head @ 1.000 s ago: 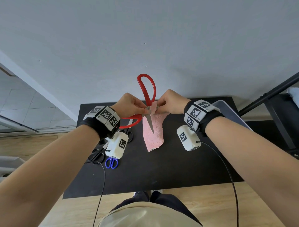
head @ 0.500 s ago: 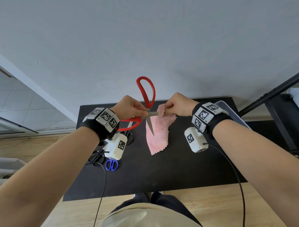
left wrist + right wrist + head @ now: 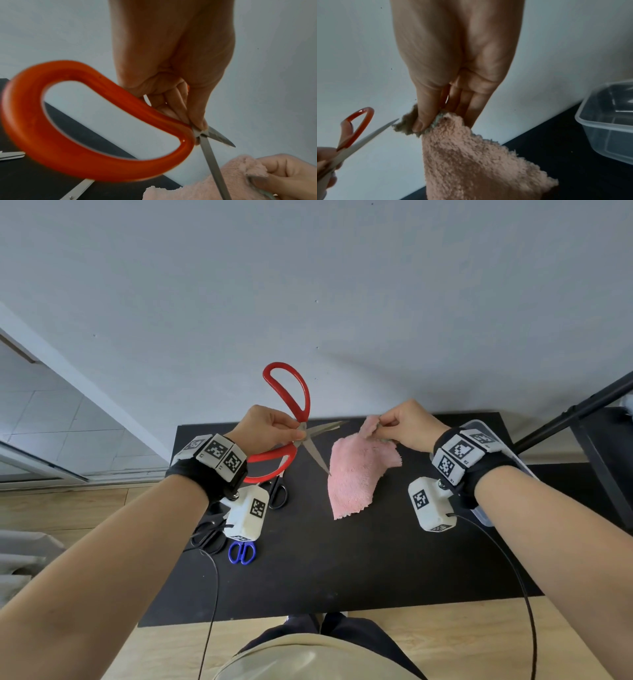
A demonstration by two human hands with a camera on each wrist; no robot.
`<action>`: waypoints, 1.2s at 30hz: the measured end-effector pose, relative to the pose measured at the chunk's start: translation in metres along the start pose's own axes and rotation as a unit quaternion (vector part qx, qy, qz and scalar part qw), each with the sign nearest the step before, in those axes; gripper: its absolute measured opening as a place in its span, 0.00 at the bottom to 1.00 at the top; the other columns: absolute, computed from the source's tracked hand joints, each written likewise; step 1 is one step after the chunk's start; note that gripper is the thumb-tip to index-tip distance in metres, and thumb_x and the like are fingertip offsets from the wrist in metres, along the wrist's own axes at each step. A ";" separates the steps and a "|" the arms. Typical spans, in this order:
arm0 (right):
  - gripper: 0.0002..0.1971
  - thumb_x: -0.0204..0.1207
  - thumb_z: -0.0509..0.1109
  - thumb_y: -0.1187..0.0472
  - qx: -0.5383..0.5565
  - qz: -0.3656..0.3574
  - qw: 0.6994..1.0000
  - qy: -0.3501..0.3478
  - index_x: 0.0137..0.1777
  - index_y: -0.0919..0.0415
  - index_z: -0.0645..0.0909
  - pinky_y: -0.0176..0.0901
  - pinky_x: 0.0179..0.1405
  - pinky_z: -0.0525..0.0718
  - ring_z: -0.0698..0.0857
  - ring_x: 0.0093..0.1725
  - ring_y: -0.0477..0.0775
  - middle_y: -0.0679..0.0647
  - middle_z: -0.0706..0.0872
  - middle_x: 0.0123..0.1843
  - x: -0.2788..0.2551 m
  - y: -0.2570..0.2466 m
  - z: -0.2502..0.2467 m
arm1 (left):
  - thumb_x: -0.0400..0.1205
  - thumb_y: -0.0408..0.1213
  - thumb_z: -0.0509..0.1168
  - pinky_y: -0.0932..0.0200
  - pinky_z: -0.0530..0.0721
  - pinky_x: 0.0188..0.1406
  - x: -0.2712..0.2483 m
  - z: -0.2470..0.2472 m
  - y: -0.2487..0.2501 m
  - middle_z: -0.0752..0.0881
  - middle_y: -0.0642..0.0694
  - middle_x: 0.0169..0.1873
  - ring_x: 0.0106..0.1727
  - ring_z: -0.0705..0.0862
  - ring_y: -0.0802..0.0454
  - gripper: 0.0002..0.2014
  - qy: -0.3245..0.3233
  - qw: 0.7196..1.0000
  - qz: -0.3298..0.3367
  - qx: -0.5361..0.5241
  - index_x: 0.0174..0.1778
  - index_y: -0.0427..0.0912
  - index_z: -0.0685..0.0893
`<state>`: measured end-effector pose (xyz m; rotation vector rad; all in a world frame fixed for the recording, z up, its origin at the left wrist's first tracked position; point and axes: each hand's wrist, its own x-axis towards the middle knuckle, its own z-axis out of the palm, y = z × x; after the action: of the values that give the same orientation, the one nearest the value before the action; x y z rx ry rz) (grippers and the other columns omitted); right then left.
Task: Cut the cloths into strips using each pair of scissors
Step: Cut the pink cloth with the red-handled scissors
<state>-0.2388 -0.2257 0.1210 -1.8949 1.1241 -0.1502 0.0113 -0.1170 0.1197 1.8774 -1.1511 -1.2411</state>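
Pink cloth | pinched at its top edge by right hand | left hand grips red scissors near the pivot, blades agape, clear of cloth | step: regrip handles, feed edge between blades.

Occlusions, scissors on table
Blue-handled scissors blades hidden under left wrist camera; black scissors partly covered; clear container cropped at frame edge.

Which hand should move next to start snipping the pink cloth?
Probably the left hand. It holds the red scissors near the pivot, blades spread open and apart from the pink cloth. The right hand already pinches the cloth's top corner, holding it up, so it should just hold steady.
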 end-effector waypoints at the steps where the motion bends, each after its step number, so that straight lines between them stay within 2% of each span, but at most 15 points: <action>1: 0.08 0.74 0.75 0.65 0.014 -0.007 1.000 0.008 0.51 0.64 0.89 0.19 0.36 0.75 0.81 0.30 0.27 0.39 0.88 0.31 -0.001 -0.001 0.002 | 0.75 0.34 0.75 0.59 0.87 0.53 0.000 0.001 0.001 0.91 0.35 0.43 0.45 0.90 0.45 0.04 0.000 1.000 0.003 -0.003 0.43 0.40 0.88; 4: 0.09 0.74 0.73 0.69 0.064 -0.009 0.998 0.015 0.52 0.59 0.87 0.18 0.37 0.77 0.83 0.32 0.24 0.31 0.86 0.26 -0.004 0.001 0.005 | 0.75 0.35 0.75 0.67 0.86 0.45 0.002 0.001 0.001 0.91 0.37 0.42 0.41 0.89 0.51 0.04 0.004 1.000 0.007 0.002 0.43 0.41 0.87; 7: 0.07 0.73 0.75 0.66 0.119 0.007 0.993 0.014 0.43 0.52 0.89 0.38 0.50 0.86 0.87 0.41 0.36 0.42 0.91 0.35 -0.003 0.004 0.007 | 0.76 0.35 0.74 0.67 0.85 0.46 0.002 -0.001 0.000 0.92 0.38 0.42 0.39 0.89 0.55 0.05 0.007 1.000 0.015 -0.003 0.45 0.39 0.88; 9: 0.06 0.72 0.75 0.65 0.160 0.024 0.987 0.010 0.44 0.53 0.89 0.46 0.55 0.87 0.89 0.49 0.49 0.54 0.92 0.45 -0.003 0.004 0.012 | 0.76 0.37 0.74 0.63 0.86 0.51 0.003 -0.001 0.001 0.92 0.39 0.41 0.42 0.90 0.51 0.07 0.009 1.000 0.020 0.009 0.47 0.38 0.88; 11: 0.07 0.73 0.75 0.66 0.196 0.029 0.980 0.004 0.49 0.57 0.89 0.45 0.54 0.88 0.89 0.51 0.52 0.60 0.90 0.50 -0.004 0.000 0.018 | 0.77 0.39 0.73 0.62 0.86 0.50 0.004 0.000 0.004 0.92 0.40 0.41 0.43 0.90 0.49 0.10 0.009 1.000 0.022 0.014 0.49 0.37 0.88; 14: 0.10 0.74 0.73 0.67 0.230 0.023 0.973 0.005 0.55 0.62 0.87 0.38 0.49 0.89 0.89 0.48 0.46 0.58 0.90 0.50 -0.005 -0.006 0.024 | 0.77 0.40 0.73 0.69 0.84 0.42 0.004 0.002 0.007 0.92 0.43 0.40 0.38 0.89 0.55 0.10 0.013 0.999 0.026 0.023 0.49 0.38 0.89; 17: 0.09 0.75 0.73 0.68 0.243 0.024 0.970 0.017 0.55 0.63 0.87 0.37 0.47 0.89 0.89 0.45 0.44 0.54 0.90 0.47 -0.003 -0.008 0.025 | 0.76 0.41 0.73 0.71 0.82 0.38 0.004 0.001 0.009 0.91 0.45 0.38 0.36 0.88 0.57 0.08 0.020 0.999 0.026 0.031 0.47 0.41 0.88; 21: 0.11 0.74 0.73 0.67 0.226 0.018 0.974 0.024 0.56 0.68 0.87 0.27 0.31 0.82 0.87 0.35 0.38 0.55 0.89 0.44 -0.002 -0.012 0.025 | 0.76 0.41 0.74 0.68 0.84 0.42 0.004 0.001 0.012 0.92 0.45 0.38 0.39 0.89 0.54 0.09 0.020 0.999 0.031 0.033 0.46 0.40 0.89; 24: 0.11 0.73 0.76 0.64 0.161 -0.008 0.986 0.041 0.54 0.65 0.88 0.23 0.33 0.78 0.83 0.31 0.32 0.49 0.89 0.39 -0.001 -0.019 0.021 | 0.75 0.42 0.75 0.69 0.84 0.40 0.005 0.000 0.014 0.91 0.44 0.36 0.36 0.88 0.53 0.10 0.027 0.999 0.024 0.038 0.46 0.39 0.89; 27: 0.08 0.71 0.78 0.63 0.149 -0.041 0.985 0.079 0.50 0.58 0.90 0.31 0.49 0.83 0.86 0.42 0.38 0.55 0.92 0.45 -0.002 -0.031 0.012 | 0.74 0.40 0.76 0.71 0.84 0.36 0.007 -0.003 0.016 0.89 0.44 0.32 0.32 0.84 0.55 0.09 0.026 0.998 0.014 0.064 0.44 0.38 0.91; 29: 0.09 0.71 0.78 0.63 0.138 -0.064 0.982 0.115 0.50 0.60 0.90 0.36 0.60 0.83 0.89 0.51 0.47 0.58 0.92 0.49 0.001 -0.036 0.002 | 0.74 0.39 0.76 0.74 0.82 0.33 0.008 -0.005 0.016 0.87 0.46 0.31 0.30 0.83 0.57 0.08 0.018 0.996 0.014 0.089 0.42 0.37 0.92; 30: 0.09 0.71 0.78 0.62 0.121 -0.067 0.982 0.131 0.50 0.63 0.90 0.41 0.60 0.84 0.89 0.52 0.53 0.60 0.92 0.49 0.003 -0.038 -0.002 | 0.74 0.39 0.76 0.75 0.81 0.31 0.007 -0.006 0.017 0.87 0.46 0.30 0.28 0.83 0.59 0.07 0.018 0.995 0.014 0.097 0.41 0.38 0.92; 32: 0.11 0.72 0.77 0.59 0.087 -0.051 0.984 0.146 0.49 0.68 0.90 0.49 0.54 0.86 0.89 0.46 0.58 0.62 0.91 0.46 0.008 -0.037 -0.009 | 0.75 0.38 0.75 0.77 0.80 0.27 0.006 -0.009 0.017 0.87 0.47 0.29 0.24 0.83 0.63 0.05 0.023 0.995 0.016 0.093 0.39 0.40 0.91; 34: 0.13 0.74 0.75 0.59 0.074 -0.029 0.987 0.138 0.49 0.71 0.89 0.46 0.45 0.84 0.85 0.36 0.52 0.61 0.89 0.42 0.010 -0.033 -0.012 | 0.76 0.38 0.74 0.76 0.81 0.28 0.004 -0.011 0.018 0.88 0.48 0.29 0.25 0.85 0.62 0.04 0.022 0.997 0.019 0.071 0.39 0.42 0.89; 36: 0.14 0.75 0.75 0.59 0.107 0.000 0.987 0.116 0.52 0.71 0.87 0.50 0.45 0.85 0.83 0.37 0.53 0.64 0.88 0.42 0.009 -0.029 -0.008 | 0.77 0.37 0.73 0.73 0.83 0.31 0.002 -0.012 0.019 0.90 0.47 0.32 0.30 0.87 0.57 0.04 0.019 0.999 0.020 0.038 0.42 0.40 0.87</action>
<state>-0.2189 -0.2324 0.1447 -1.7165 1.2098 -0.4837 0.0160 -0.1268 0.1395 1.9147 -1.2255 -1.1499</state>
